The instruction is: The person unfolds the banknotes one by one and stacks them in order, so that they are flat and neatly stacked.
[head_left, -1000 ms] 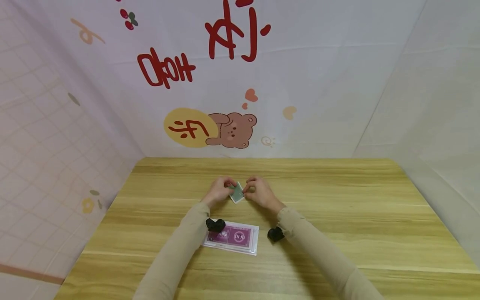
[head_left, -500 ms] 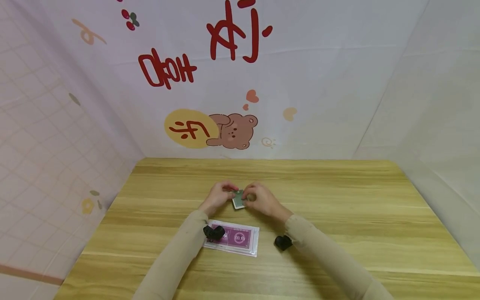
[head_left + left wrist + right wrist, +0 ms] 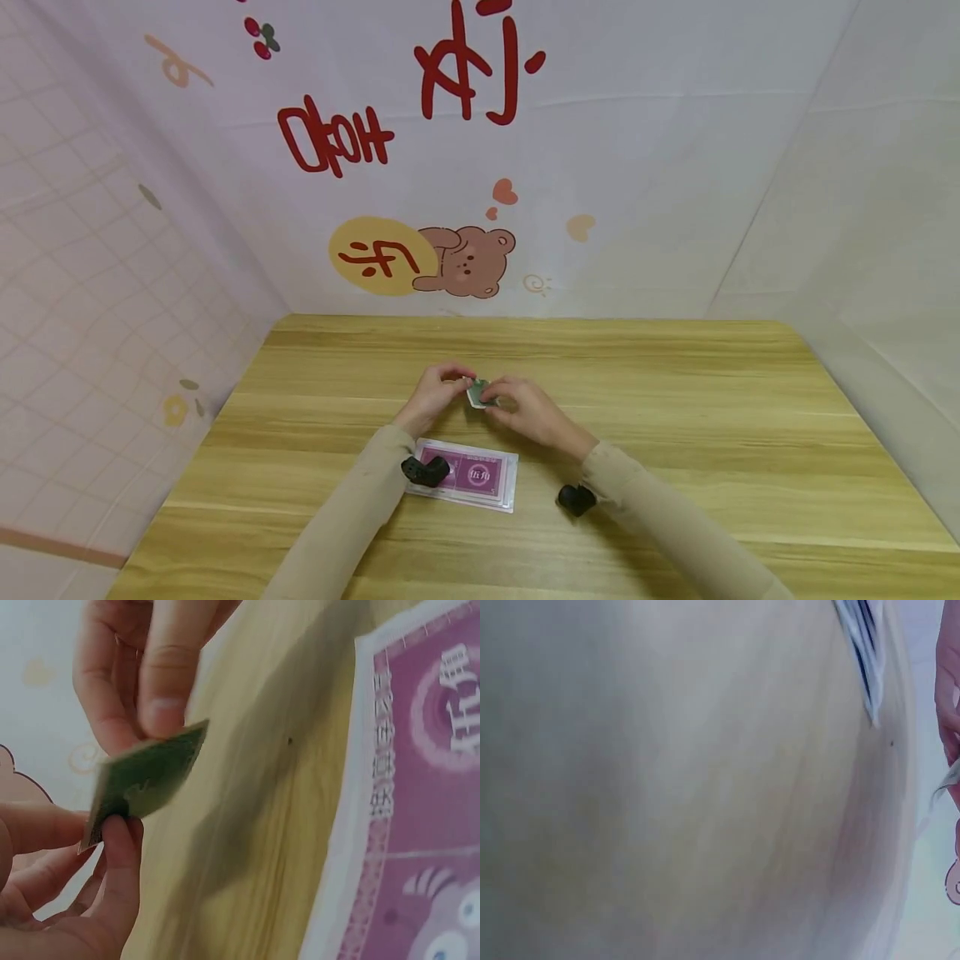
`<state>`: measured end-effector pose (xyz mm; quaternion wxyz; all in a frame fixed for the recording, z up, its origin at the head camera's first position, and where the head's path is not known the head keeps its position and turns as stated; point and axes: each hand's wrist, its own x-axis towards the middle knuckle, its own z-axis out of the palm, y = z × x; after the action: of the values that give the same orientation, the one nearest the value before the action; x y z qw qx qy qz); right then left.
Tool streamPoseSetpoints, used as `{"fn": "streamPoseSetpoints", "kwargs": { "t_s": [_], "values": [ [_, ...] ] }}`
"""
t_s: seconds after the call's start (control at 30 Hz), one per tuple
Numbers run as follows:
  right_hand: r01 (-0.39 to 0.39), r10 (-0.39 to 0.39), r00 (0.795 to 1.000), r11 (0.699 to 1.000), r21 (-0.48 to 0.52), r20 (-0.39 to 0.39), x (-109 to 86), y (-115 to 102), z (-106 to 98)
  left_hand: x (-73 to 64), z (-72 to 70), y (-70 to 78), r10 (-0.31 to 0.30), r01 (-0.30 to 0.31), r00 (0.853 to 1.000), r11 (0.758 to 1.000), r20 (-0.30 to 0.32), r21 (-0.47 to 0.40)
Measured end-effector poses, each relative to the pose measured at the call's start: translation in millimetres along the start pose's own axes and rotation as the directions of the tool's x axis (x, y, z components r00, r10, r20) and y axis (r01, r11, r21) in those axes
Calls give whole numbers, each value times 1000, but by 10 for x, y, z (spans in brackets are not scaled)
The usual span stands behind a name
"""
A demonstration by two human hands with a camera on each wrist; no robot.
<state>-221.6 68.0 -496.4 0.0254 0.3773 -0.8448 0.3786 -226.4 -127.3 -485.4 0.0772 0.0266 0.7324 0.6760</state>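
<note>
Both hands meet over a small folded green paper note [image 3: 154,769] with pale edges, tilted above the table. My left hand [image 3: 431,398] pinches one corner between thumb and fingers, plainest in the left wrist view. From the other side, my right hand [image 3: 525,411] grips the opposite edge, its thumb and fingers curled at the paper. Part of the note [image 3: 478,392] is hidden by fingers in the head view. At the right wrist view's edge, only a sliver of the paper [image 3: 952,778] shows.
Purple play banknotes [image 3: 483,477] lie stacked near the left forearm on the wooden table [image 3: 675,417]. A black wrist camera [image 3: 426,471] overlaps them; another black wrist camera [image 3: 576,499] sits by the right sleeve. A printed cloth wall [image 3: 637,167] stands behind.
The green note has shifted slightly right and tilted, now looking shorter in the head view. My right forearm has moved right and toward me; the left hand has dropped a little. The purple stack stays put.
</note>
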Motion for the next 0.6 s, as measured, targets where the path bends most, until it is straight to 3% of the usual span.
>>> {"fn": "streamPoseSetpoints", "kwargs": {
  "t_s": [0.17, 0.27, 0.37, 0.47, 0.6],
  "values": [
    [-49, 63, 991, 993, 110, -121, -42, -61, -25, -78, 50, 56, 2, -1, 1000, 996, 8, -85],
    [-97, 137, 965, 978, 184, -222, -47, -75, -46, -140, 108, 87, 20, -22, 1000, 994, -23, -106],
    [-147, 219, 929, 958, 248, -297, -44, -68, -66, -211, 186, 105, 86, -90, 994, 994, -66, -61],
    [-175, 274, 905, 937, 302, -325, -45, -64, -86, -266, 270, 111, 153, -155, 984, 988, -86, -10],
    [-178, 290, 905, 922, 345, -310, -51, -72, -98, -330, 356, 164, 215, -216, 976, 976, -41, -8]
  ]
}}
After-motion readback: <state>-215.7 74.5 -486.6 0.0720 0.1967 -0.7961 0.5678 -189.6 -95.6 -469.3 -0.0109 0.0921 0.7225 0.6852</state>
